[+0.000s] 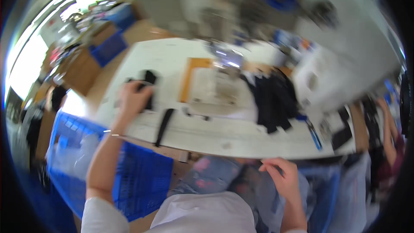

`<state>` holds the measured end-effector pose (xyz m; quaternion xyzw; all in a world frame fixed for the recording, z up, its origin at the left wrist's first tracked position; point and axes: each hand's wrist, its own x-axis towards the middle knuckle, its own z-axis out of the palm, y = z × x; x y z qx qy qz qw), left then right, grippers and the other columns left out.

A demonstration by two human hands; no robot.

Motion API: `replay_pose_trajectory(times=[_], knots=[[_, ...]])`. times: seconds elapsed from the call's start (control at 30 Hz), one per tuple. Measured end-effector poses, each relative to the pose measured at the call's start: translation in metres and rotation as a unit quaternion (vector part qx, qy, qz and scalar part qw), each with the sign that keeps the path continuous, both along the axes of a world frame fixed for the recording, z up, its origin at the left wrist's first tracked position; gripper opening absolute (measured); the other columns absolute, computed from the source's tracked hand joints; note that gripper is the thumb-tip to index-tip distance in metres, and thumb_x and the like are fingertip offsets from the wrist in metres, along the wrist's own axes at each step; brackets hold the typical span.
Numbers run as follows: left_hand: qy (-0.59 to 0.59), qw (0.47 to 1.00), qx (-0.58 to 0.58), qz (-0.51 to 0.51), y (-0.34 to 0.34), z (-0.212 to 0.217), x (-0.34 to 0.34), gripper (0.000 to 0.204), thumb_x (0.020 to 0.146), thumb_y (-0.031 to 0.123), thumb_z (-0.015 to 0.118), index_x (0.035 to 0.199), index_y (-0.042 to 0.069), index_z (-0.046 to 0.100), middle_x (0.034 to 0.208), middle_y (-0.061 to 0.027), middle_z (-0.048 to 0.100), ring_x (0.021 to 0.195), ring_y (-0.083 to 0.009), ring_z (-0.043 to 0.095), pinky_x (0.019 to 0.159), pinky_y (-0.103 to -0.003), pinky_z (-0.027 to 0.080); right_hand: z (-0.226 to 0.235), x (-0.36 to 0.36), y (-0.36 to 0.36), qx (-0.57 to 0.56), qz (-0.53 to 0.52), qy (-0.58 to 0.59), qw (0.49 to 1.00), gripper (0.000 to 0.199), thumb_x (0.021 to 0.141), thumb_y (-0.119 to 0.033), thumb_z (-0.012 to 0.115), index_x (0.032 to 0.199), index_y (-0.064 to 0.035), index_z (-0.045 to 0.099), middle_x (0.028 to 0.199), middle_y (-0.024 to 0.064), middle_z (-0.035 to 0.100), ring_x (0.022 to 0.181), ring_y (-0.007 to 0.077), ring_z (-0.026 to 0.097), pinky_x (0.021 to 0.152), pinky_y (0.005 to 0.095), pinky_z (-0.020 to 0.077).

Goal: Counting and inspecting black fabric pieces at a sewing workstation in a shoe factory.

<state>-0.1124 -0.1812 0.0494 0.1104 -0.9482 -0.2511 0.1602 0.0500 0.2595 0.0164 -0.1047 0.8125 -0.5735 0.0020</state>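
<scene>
On the left of the white sewing table (181,133), my left hand (134,97) reaches out over small black fabric pieces (149,77). Its fingers are bent down onto a piece, partly hiding it. Close by, a narrow black fabric strip (164,127) lies toward the front edge. My right hand (282,174) hovers over my lap just off the table edge, thumb and fingertips drawn together; whether something small is between them is too blurred to see. A sewing machine's metal needle area (226,58) stands mid-table, with a pile of black fabric pieces (274,99) to its right.
Blue-handled snips (314,136) lie at the table's front right, near another black piece (342,136). A blue crate (146,181) holding clear plastic stands below left. Plastic bags (351,190) hang at the lower right. Another person's arm (389,129) shows at far right.
</scene>
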Motion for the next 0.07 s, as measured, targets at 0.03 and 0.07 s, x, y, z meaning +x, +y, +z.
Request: replay_pose_trajectory(times=[0.03, 0.07], knots=[[0.05, 0.991, -0.127, 0.006, -0.024, -0.005, -0.003, 0.04, 0.074, 0.036, 0.073, 0.098, 0.005, 0.072, 0.098, -0.0166, 0.069, 0.098, -0.029, 0.063, 0.088, -0.044, 0.046, 0.01, 0.005, 0.009, 0.071, -0.026, 0.071, 0.995, 0.014, 0.087, -0.003, 0.063, 0.099, -0.0035, 0.07, 0.082, 0.0073, 0.072, 0.076, 0.0205, 0.067, 0.074, 0.0269, 0.0499], [0.08, 0.975, -0.206, 0.017, -0.068, -0.021, -0.009, 0.045, 0.073, 0.041, 0.074, 0.103, 0.007, 0.073, 0.115, -0.0183, 0.065, 0.111, -0.028, 0.059, 0.099, -0.037, 0.043, 0.014, 0.009, 0.026, 0.065, -0.021, 0.061, 0.996, 0.016, 0.089, -0.004, 0.062, 0.102, -0.0041, 0.07, 0.086, 0.0084, 0.072, 0.083, 0.0202, 0.069, 0.075, 0.0287, 0.0502]])
